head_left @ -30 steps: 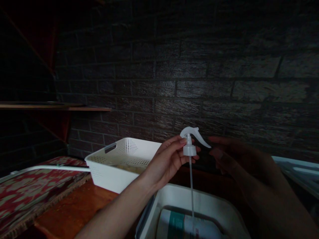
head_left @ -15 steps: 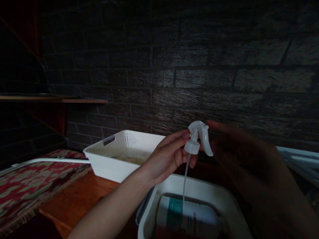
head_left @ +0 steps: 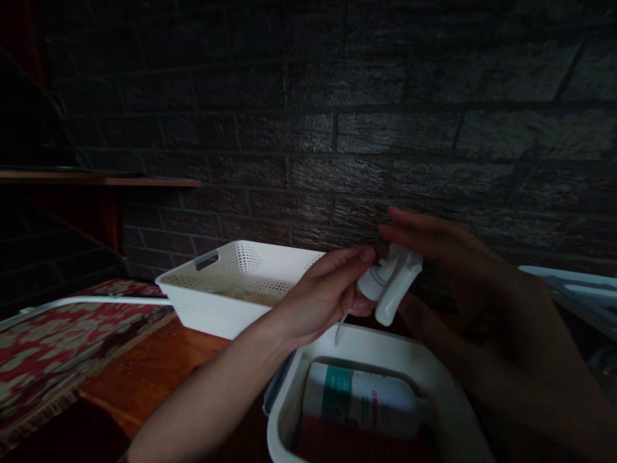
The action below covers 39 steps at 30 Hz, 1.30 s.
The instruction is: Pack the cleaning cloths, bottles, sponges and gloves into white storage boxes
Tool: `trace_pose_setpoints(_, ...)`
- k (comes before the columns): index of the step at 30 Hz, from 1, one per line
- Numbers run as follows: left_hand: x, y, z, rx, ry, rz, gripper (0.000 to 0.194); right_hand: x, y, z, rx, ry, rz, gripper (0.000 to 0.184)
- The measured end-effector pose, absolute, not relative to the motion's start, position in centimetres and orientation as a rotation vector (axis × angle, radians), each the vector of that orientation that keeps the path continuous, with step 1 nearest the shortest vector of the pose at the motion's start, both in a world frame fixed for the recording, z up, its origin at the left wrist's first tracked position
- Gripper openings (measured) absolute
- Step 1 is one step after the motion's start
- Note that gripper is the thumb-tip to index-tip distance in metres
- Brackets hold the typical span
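My left hand [head_left: 337, 276] grips a white trigger spray head [head_left: 395, 283] by its collar, and the thin dip tube [head_left: 341, 326] slants down from it. The spray head is tilted, with its trigger side facing me. Close on its right is my right hand [head_left: 463, 289], dark and partly in shadow, thumb and fingers apart around the head; I cannot tell whether the fingertips touch it. Below both hands, a white bottle [head_left: 366, 402] with a green band and printed label lies on its side in a white tub [head_left: 284, 418].
A white perforated basket [head_left: 207, 312] stands behind my left forearm on a brown wooden surface [head_left: 144, 373]. To the left lie a red patterned cloth [head_left: 87, 334] and a white rail [head_left: 110, 299]. A shelf [head_left: 106, 179] juts out from the dark brick wall [head_left: 299, 116].
The spray head has been turned in my left hand, so its trigger now faces me and its tube slants left. My right hand has moved slightly up and left, over the head.
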<state>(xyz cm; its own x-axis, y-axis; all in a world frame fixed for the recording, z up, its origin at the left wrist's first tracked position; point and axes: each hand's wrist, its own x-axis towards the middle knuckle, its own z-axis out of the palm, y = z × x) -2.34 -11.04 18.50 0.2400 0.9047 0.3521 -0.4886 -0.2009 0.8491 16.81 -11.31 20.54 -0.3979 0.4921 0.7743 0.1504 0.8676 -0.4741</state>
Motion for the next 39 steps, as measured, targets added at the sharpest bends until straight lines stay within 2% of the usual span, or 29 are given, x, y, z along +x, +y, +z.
trace_pose_setpoints(4, -2.2, -11.0, 18.5, 1.226, 0.502, 1.326, 0.020, 17.3, -10.7, 21.0, -0.381, -2.115, 0.335, 0.055)
trace_pose_setpoints(8, -2.3, -10.5, 18.2, 1.283, 0.440, 1.394, 0.019, 17.5, -10.5, 21.5, -0.465, -2.178, 0.240, 0.036)
trace_pose_setpoints(14, -2.9, -9.4, 17.8, 1.564, 0.349, 1.325, 0.038, 17.9, -11.0, 21.8, -0.618, -2.132, 0.065, 0.029)
trace_pose_setpoints(20, -2.7, -10.3, 17.9, 2.133, 0.771, 1.267, 0.020, 18.4, -11.7, 21.7, -0.737, -2.088, -0.128, 0.023)
trace_pose_setpoints(25, -2.8, -11.3, 17.2, 2.303, 0.908, 1.198, 0.019, 18.7, -12.9, 21.1, -0.806, -2.143, -0.139, 0.017)
trace_pose_setpoints(32, -3.8, -13.2, 15.9, 2.363, 1.039, 0.967, 0.040, 19.1, -14.6, 18.4, -0.990, -2.315, 0.043, 0.021)
trace_pose_setpoints(36, -4.5, -13.9, 14.5, 2.484, 1.148, 0.731, 0.035, 19.8, -14.7, 17.2, -1.020, -2.510, 0.071, 0.027)
trace_pose_setpoints(39, -4.9, -13.8, 13.4, 2.584, 1.188, 0.559, 0.040, 20.6, -14.3, 16.3, -0.999, -2.633, 0.021, 0.027)
